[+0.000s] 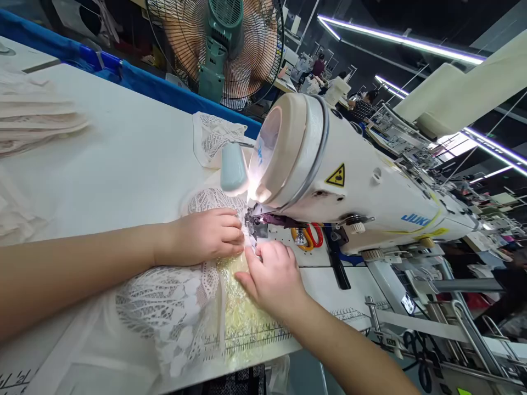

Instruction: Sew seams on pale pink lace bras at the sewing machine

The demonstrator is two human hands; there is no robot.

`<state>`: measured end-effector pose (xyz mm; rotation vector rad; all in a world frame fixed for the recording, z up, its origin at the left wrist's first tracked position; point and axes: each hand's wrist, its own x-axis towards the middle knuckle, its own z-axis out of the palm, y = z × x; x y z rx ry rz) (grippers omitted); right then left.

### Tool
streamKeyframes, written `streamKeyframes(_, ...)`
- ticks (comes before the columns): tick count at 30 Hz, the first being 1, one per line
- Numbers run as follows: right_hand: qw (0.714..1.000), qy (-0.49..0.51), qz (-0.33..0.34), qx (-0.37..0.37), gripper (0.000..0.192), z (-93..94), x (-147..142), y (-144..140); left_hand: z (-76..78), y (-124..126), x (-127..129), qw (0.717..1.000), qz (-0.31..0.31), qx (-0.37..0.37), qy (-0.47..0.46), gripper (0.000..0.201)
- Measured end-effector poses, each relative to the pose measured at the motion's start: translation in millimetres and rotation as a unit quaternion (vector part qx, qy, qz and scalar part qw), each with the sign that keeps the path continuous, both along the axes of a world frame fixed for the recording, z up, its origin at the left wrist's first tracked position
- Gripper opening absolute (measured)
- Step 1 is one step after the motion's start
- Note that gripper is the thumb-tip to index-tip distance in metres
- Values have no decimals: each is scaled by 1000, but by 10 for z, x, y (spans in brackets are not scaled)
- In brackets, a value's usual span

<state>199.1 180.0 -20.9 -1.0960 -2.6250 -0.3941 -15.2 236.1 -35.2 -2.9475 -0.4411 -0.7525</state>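
A white lace fabric piece (168,307) lies across the table and runs up to the presser foot (257,226) of a sewing machine (354,175). My left hand (206,236) rests on the lace left of the foot, its fingers together and curled down onto the cloth. Just in front of the foot, my right hand (274,277) pinches the fabric's edge between thumb and forefinger. The fingertips of both hands are close together, and the needle point is hard to make out. Under the lace, a shiny yellowish patch (247,310) covers part of the table.
Scissors with red and orange handles (307,237) lie behind the foot, near a dark strip-shaped tool (337,263). Printed ruler marks (263,336) follow the table's front edge. Another lace piece (218,134) lies beyond the machine head. Stacked fabric (37,112) sits far left; a fan (218,49) stands behind.
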Motion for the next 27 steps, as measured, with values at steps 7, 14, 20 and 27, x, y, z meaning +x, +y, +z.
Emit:
streamKeyframes(7,991,-77,-82,-75,51,48,-110,96,83,136,-45,997,31,-48,59,41)
streamKeyframes(14,988,-78,-86,-99,55,31,-112,99,111,284,-104,989,67,-93,93,38)
streamKeyframes(20,997,-35,-57,-37,51,-16,-89,100,42,427,-116,978,110,-171,53,29)
streamKeyframes(27,999,18,-32,-22,40,15,-32,44,249,333,-145,979,170,-87,70,30)
